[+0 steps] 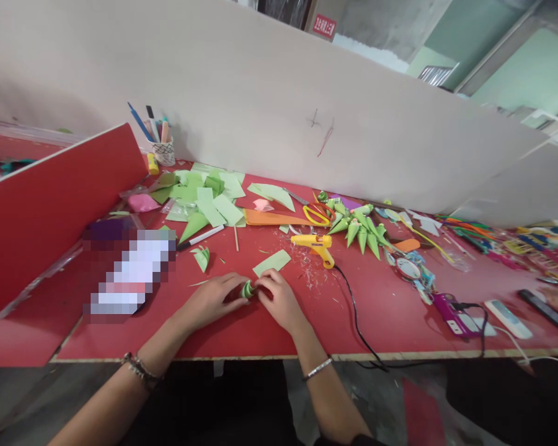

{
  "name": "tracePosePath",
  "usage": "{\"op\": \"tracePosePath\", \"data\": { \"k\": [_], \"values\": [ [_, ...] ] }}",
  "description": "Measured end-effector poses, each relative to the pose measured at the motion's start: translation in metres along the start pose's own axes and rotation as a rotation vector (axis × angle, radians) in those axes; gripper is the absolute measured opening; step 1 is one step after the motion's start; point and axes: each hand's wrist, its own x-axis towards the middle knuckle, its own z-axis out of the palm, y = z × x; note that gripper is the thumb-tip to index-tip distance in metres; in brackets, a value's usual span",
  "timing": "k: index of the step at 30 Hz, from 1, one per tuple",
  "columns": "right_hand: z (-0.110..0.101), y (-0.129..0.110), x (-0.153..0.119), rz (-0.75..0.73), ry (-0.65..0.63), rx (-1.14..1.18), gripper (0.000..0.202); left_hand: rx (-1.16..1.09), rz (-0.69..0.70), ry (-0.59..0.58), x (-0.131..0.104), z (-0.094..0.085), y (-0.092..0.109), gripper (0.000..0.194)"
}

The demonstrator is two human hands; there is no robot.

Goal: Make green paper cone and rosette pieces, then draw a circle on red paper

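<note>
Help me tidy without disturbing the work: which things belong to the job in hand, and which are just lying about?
In use, or likely so:
Small rolled green paper piece, between bare left hand and right hand
Pale green paper rectangle
Yellow plastic glue gun
Green paper cone cluster

Seemingly just lying about:
White oblong plastic remote
Patterned cylindrical pen cup

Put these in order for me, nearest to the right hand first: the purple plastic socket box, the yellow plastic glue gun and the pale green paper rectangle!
From the right hand, in the head view:
1. Pale green paper rectangle: just beyond it.
2. Yellow plastic glue gun: beyond, to the right.
3. Purple plastic socket box: far over on the right.
</note>
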Motion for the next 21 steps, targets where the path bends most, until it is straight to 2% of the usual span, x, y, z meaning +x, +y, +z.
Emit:
{"op": "tracePosePath", "data": {
  "k": [11,21],
  "values": [
    [0.0007,-0.0011,-0.0005,-0.055,-0.005,-0.011,0.012,-0.042,0.011,0.001,-0.0003,0.0041,-0.0022,0.024],
    [0.0029,0.0032,-0.0006,-0.027,0.029,0.001,0.013,-0.057,-0.024,-0.05,-0.002,0.0045,-0.0063,0.027]
  ]
}}
